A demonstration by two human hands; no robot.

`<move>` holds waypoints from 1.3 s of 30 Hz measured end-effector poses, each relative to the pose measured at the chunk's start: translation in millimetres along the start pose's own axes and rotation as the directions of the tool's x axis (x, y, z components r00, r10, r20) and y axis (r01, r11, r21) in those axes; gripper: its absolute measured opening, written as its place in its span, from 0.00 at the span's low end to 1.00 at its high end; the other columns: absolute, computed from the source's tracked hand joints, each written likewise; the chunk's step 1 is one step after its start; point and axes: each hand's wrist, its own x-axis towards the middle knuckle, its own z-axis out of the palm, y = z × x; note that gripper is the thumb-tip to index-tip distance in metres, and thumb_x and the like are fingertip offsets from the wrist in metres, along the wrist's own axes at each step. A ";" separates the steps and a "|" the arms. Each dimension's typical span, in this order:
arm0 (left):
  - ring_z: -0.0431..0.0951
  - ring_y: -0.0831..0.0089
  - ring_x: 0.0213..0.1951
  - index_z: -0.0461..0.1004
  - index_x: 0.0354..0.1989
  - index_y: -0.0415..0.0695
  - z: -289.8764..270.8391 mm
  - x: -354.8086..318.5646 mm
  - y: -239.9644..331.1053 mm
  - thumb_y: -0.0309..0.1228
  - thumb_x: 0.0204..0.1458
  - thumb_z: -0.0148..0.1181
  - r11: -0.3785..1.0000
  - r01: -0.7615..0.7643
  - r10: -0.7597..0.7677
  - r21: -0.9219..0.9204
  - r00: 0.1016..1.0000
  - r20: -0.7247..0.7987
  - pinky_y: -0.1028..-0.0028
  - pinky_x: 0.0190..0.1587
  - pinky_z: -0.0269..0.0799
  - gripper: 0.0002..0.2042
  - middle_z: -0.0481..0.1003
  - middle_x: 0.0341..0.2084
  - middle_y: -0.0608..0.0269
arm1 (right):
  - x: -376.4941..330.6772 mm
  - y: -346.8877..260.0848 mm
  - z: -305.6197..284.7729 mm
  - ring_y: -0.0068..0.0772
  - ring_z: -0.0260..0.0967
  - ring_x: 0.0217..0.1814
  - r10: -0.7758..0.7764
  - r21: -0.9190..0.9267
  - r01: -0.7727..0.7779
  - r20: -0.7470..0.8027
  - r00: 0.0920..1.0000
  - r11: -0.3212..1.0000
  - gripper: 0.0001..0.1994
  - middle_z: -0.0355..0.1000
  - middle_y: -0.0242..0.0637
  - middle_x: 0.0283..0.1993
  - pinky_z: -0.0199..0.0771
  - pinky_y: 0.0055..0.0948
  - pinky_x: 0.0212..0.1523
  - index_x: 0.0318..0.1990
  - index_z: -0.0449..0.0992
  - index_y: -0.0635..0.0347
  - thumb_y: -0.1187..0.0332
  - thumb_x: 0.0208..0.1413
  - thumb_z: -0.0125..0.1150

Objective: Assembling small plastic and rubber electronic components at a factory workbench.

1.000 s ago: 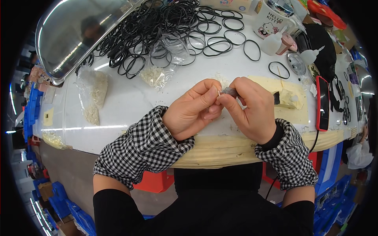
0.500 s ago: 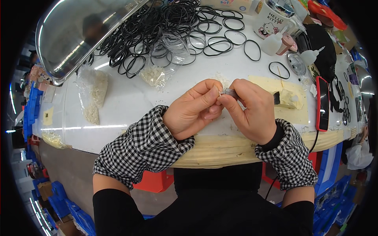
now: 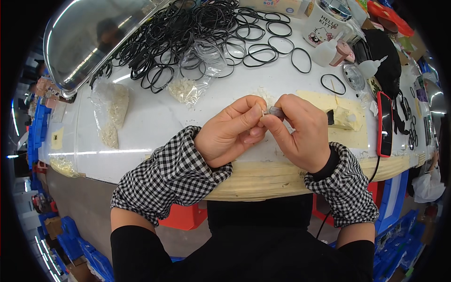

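Both my hands meet above the near middle of the white table. My left hand (image 3: 232, 131) pinches a tiny pale piece (image 3: 263, 113) between thumb and forefinger; the fingers mostly hide it. In my right hand (image 3: 303, 131) is a small grey, flat, blade-like piece (image 3: 276, 112), gripped between thumb and curled fingers, its end touching or very close to the pale piece. Just beyond the fingertips lie small pale scraps (image 3: 263, 93). A clear bag of small pale pieces (image 3: 185, 91) rests beyond my left hand, and another such bag (image 3: 112, 108) lies farther left.
Black rubber rings (image 3: 174, 37) are heaped at the back, several scattered rightward. A shiny curved cover (image 3: 89, 37) stands at back left. To the right are a yellow sheet (image 3: 359, 136), a red-cased phone (image 3: 384, 124) and a white pot (image 3: 326, 26). Beige tape covers the near edge (image 3: 263, 181).
The shiny cover at back left has shifted slightly up and left, baring more black rings beside it. My hands stay almost still; the grey piece has turned slightly.
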 end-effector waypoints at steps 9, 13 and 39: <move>0.61 0.84 0.29 0.67 0.40 0.45 -3.5 0.4 0.1 0.34 0.62 0.46 0.999 -0.017 0.017 0.033 1.000 0.007 0.85 0.34 0.60 0.07 0.66 0.29 0.72 | 0.1 -1.7 -4.1 0.33 0.64 0.19 0.007 -0.030 -0.005 0.050 0.999 1.000 0.15 0.65 0.34 0.19 0.60 0.29 0.18 0.22 0.67 0.58 0.59 0.51 0.62; 0.63 0.83 0.30 0.68 0.38 0.43 -3.9 0.9 6.3 0.33 0.61 0.48 0.998 -0.006 0.006 0.063 1.000 -0.005 0.85 0.36 0.62 0.07 0.67 0.30 0.70 | 2.6 3.0 -11.3 0.34 0.63 0.18 0.010 0.011 -0.010 0.054 0.998 1.000 0.15 0.65 0.35 0.19 0.60 0.29 0.18 0.23 0.67 0.60 0.61 0.50 0.63; 0.67 0.82 0.30 0.70 0.39 0.39 -1.5 2.3 10.9 0.36 0.60 0.49 0.993 0.082 -0.056 0.087 0.962 -0.266 0.84 0.34 0.66 0.12 0.70 0.30 0.67 | 4.2 9.0 -0.3 0.36 0.69 0.26 -0.014 0.115 0.006 0.067 0.998 0.993 0.10 0.65 0.35 0.32 0.69 0.28 0.25 0.34 0.70 0.60 0.80 0.42 0.59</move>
